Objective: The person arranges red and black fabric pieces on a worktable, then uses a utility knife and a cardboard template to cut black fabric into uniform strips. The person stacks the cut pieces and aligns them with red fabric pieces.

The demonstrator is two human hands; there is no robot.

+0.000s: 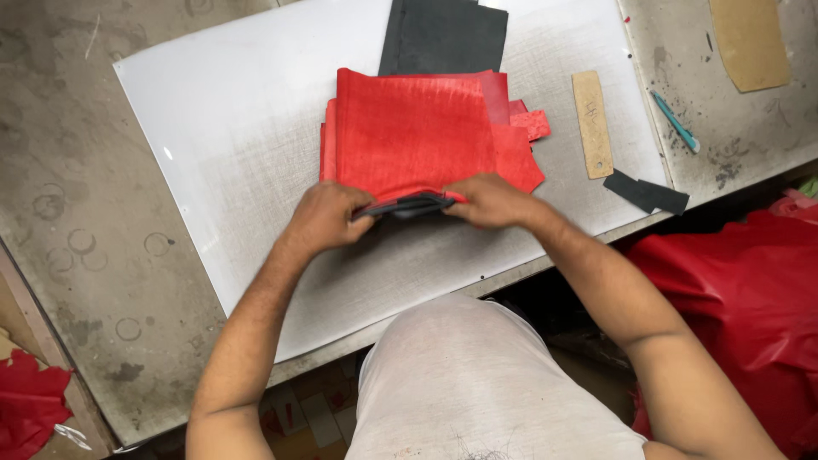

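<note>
Your left hand [324,217] and right hand [490,200] meet at the near edge of the red stack [413,132], fingers pinching a thin dark strip [407,204] between them, just at 6 o'clock of the stack. The strip looks light, limp and likely to droop, so hold it near both ends as you do now. The red sheets seem thin, soft and grained like leather, cut roughly rectangular, and would probably slide over one another. They lie on a scuffed white board [230,119] on the bench [77,238]. At 12 o'clock a dark sheet [447,34] peeks out; at 3 o'clock lies a tan tag [592,123]
</note>
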